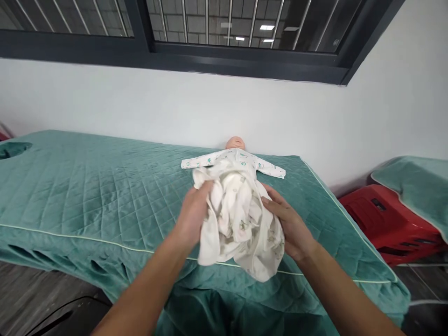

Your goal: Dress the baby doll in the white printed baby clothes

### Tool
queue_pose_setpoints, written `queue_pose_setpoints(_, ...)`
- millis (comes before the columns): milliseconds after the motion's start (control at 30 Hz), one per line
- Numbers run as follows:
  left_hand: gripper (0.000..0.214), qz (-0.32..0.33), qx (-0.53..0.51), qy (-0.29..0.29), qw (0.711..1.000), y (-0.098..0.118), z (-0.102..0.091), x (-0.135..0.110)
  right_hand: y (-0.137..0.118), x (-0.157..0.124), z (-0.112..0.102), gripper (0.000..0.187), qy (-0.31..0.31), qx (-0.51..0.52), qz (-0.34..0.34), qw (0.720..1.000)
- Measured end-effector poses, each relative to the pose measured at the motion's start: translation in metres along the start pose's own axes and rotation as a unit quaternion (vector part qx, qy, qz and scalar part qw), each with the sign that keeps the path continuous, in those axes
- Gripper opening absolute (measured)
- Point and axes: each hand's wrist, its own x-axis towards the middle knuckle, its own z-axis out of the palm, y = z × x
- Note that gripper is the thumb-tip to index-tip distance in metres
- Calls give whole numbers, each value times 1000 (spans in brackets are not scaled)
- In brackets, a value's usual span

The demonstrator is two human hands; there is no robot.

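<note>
A baby doll point(235, 143) lies on its back on the green quilted bed point(87, 186), head toward the wall, arms spread in a white printed romper point(241, 163). The lower part of the white garment point(241, 224) is bunched and lifted above the bed. My left hand point(194, 212) grips the bunched cloth on its left side, fingers closed into the folds. My right hand point(292, 224) presses against the cloth's right side, fingers curled around it. The doll's legs are hidden under the fabric.
The bed's front edge point(105, 242) with pale piping runs across the frame, and a face hole point(14, 148) sits at its far left. A red plastic object point(381, 219) stands at the right, beside a second green-covered bed point(416, 191). A white wall and a dark window frame are behind.
</note>
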Motion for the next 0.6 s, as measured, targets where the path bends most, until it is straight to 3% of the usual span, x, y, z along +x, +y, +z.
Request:
queue_pose_setpoints(100, 45, -23, -19, -101, 994, -29, 16, -10, 23, -1, 9, 81, -21, -60, -59, 996)
queue_pose_setpoints(167, 44, -14, -20, -178, 984, -39, 25, -17, 37, -2, 8, 89, 10, -147, -104, 984)
queue_pose_setpoints(267, 34, 17, 23, -311, 950, -37, 34, -27, 39, -6, -7, 75, 87, -252, -159, 951)
queue_pose_setpoints(367, 31, 111, 101, -390, 908, -31, 37, -33, 10, -12, -30, 54, 170, -303, -240, 906)
queue_pose_setpoints(400, 30, 167, 130, -383, 899, -31, 36, -32, -6, -15, -38, 50, 219, -339, -278, 871)
queue_pose_setpoints(433, 28, 224, 159, -360, 891, -33, 35, -29, -23, -19, -46, 47, 273, -390, -330, 815)
queue_pose_setpoints(500, 24, 315, 207, -289, 880, -41, 31, -16, -58, -28, -65, 49, 362, -492, -421, 671)
queue_pose_setpoints(567, 24, 343, 240, -219, 881, -50, 25, 3, -84, -34, -88, 49, 369, -613, -416, 561)
queue_pose_setpoints(600, 25, 350, 254, -188, 882, -54, 22, 15, -91, -34, -102, 48, 354, -657, -404, 529)
